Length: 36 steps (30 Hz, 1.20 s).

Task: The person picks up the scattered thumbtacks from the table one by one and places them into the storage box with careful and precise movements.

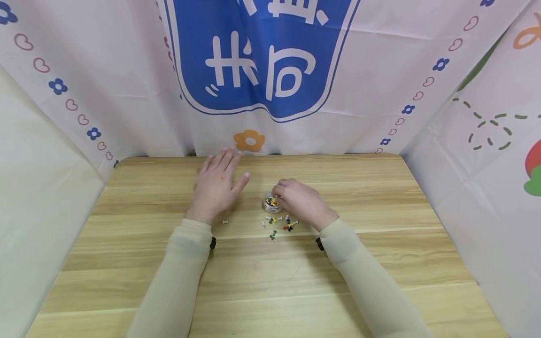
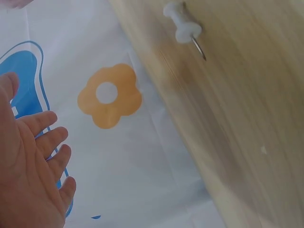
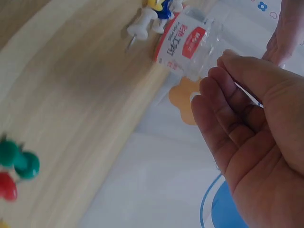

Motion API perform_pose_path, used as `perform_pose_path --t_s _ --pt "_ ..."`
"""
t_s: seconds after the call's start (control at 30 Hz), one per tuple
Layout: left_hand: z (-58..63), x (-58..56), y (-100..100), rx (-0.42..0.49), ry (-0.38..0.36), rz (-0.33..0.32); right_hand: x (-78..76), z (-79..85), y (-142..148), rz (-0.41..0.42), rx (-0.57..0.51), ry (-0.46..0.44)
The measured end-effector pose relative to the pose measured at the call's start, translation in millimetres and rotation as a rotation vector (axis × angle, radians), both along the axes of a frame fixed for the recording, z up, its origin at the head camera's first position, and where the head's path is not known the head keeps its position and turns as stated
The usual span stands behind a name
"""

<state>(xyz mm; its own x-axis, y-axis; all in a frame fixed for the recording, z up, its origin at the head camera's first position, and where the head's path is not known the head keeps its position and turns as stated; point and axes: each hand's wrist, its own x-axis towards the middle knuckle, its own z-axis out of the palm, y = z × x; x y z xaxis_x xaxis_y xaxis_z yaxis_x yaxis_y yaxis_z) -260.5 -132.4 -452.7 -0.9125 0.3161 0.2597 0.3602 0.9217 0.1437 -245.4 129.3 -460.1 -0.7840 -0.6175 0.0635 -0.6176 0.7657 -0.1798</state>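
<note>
My right hand (image 1: 303, 201) is at the mouth of a small clear plastic jar (image 1: 272, 210) with several coloured push pins inside. In the right wrist view, its thumb and curled fingers come close together beside the labelled jar (image 3: 187, 45); whether a push pin lies between the fingertips is hidden. Loose push pins lie on the near side of the jar, among them green ones (image 1: 273, 235) and a white one (image 3: 142, 23). My left hand (image 1: 215, 188) rests on the table with fingers extended, holding nothing. A single white push pin (image 1: 225, 222) lies near its wrist.
The wooden table (image 1: 253, 281) ends at the back against a hanging white cloth (image 1: 135, 61) with a blue emblem. More printed cloth (image 1: 486, 188) hangs along the right side. A pale panel (image 1: 42, 164) stands to the left.
</note>
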Motion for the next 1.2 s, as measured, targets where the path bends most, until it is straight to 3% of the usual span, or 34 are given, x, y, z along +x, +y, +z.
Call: perform_pose_path --t_s 0.5,0.87,1.2 --pt "-0.2 6.2 21.7 -0.048 0.019 -0.045 6.0 12.8 38.8 -0.034 0.044 -0.036" --pt "-2.6 12.7 37.4 -0.145 0.004 -0.091 5.4 15.2 70.3 -0.057 0.109 -0.184" --pt "0.3 20.4 49.4 -0.142 -0.01 -0.159 6.5 20.2 95.7 -0.094 0.147 -0.371"
